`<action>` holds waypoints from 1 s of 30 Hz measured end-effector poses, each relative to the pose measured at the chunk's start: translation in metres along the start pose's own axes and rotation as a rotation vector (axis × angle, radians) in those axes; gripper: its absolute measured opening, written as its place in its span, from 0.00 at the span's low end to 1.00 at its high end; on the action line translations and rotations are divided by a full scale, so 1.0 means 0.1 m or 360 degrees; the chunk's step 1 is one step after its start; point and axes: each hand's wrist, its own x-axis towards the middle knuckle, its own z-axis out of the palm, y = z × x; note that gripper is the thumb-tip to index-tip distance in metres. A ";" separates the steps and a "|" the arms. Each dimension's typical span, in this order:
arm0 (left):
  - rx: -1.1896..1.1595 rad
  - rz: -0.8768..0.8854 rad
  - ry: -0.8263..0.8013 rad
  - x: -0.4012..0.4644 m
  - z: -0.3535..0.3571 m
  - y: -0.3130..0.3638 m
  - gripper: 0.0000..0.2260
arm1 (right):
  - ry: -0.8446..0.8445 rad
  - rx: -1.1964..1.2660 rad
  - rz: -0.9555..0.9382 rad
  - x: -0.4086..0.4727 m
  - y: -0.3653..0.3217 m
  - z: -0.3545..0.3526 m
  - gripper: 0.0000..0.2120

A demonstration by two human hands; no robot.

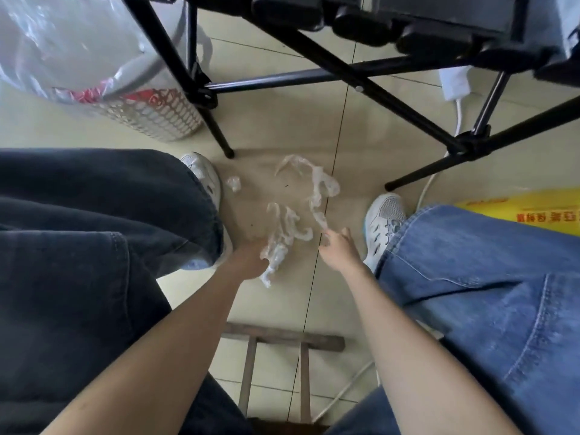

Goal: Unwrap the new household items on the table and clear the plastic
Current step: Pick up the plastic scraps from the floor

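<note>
Far left up top there's a white mesh bin (157, 117) lined with a clear bag (62, 42), some red stuff showing through the holes; below it a leg in dark jeans (94, 230) fills the left side, with a white shoe (204, 174) poking out at the hem. Just right of that shoe a tiny wad of plastic (234, 184) sits on the tiled floor (282, 89); black folding table legs (361, 86) cross overhead.

Moving toward the middle, the left hand (251, 259) is down at floor level, fingers wrapped round a crumpled strip of clear plastic (277, 246) that sticks out past both ends of the fist; so it's got hold of it. Next over, a longer twisted strip of plastic (317, 186) is lying loose on the floor in a curve; its lower end stops right at the fingertips of the right hand (340, 249). That hand is reaching with fingers stretched out, nothing in it, and I can't tell if it's actually touching the strip yet.

Further right there's a second white shoe (384, 224) under a leg in light blue jeans (486, 293); a white cable (428, 186) runs along the floor behind it, and a yellow bag (533, 208) with red print sits at the far right edge. Bottom middle, the wooden rungs of a stool (279, 337) show between the forearms.
</note>
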 end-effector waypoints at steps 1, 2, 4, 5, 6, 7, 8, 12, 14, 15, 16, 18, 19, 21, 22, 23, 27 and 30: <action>-0.0021 -0.0006 0.0004 0.03 0.02 0.00 0.20 | -0.0031 -0.0052 0.0015 0.03 0.02 0.03 0.24; -0.0028 -0.0001 0.0022 0.05 0.03 -0.01 0.20 | -0.0071 -0.0101 0.0030 0.07 0.05 0.05 0.24; -0.0019 0.0018 0.0029 0.09 0.04 -0.01 0.22 | -0.0133 -0.0159 0.0068 0.11 0.08 0.11 0.24; -0.0013 0.0026 0.0042 0.11 0.04 -0.01 0.22 | -0.0153 -0.0181 0.0081 0.14 0.10 0.14 0.23; 0.0002 0.0046 0.0067 0.12 0.03 -0.01 0.21 | -0.0153 -0.0203 0.0082 0.16 0.13 0.18 0.23; 0.0016 0.0068 0.0085 0.13 0.02 0.01 0.20 | -0.0117 -0.0203 0.0070 0.17 0.15 0.21 0.23; 0.0041 0.0092 0.0108 0.15 0.01 0.02 0.19 | -0.0035 -0.0171 0.0051 0.18 0.18 0.23 0.22; -0.0011 0.0098 0.0159 0.24 -0.04 0.01 0.15 | 0.0406 0.0161 0.0006 0.19 0.16 0.18 0.10; -0.0055 0.0087 0.0150 0.27 -0.02 -0.02 0.16 | 0.0465 0.0300 -0.0032 0.19 0.10 0.14 0.09; -0.0083 0.0087 0.0147 0.26 0.00 -0.03 0.19 | 0.0479 0.0302 -0.0050 0.18 0.07 0.12 0.11; -0.0118 0.0070 0.0133 0.24 0.04 -0.04 0.22 | 0.0495 0.0271 -0.0056 0.18 0.03 0.10 0.12; -0.0209 0.0055 0.0086 0.22 0.16 -0.10 0.25 | 0.0499 0.0219 -0.0030 0.16 -0.03 0.06 0.10; -0.0237 0.0055 0.0039 0.21 0.21 -0.13 0.24 | 0.0474 0.0229 0.0010 0.14 -0.06 0.04 0.10; -0.0198 0.0033 -0.0053 0.19 0.33 -0.18 0.25 | 0.0451 0.0311 0.0104 0.13 -0.09 0.05 0.16; -0.0143 0.0019 -0.0066 0.18 0.39 -0.19 0.25 | 0.0459 0.0350 0.0136 0.13 -0.10 0.07 0.19; -0.0099 -0.0003 -0.0051 0.17 0.43 -0.18 0.25 | 0.0460 0.0375 0.0160 0.13 -0.10 0.09 0.21; -0.0262 -0.0044 0.0276 0.21 0.50 -0.14 0.21 | 0.0341 0.0515 0.0208 0.14 -0.06 0.14 0.21; -0.0489 -0.0135 0.0496 0.27 0.43 -0.15 0.15 | 0.0254 0.0774 0.0251 0.16 -0.01 0.19 0.18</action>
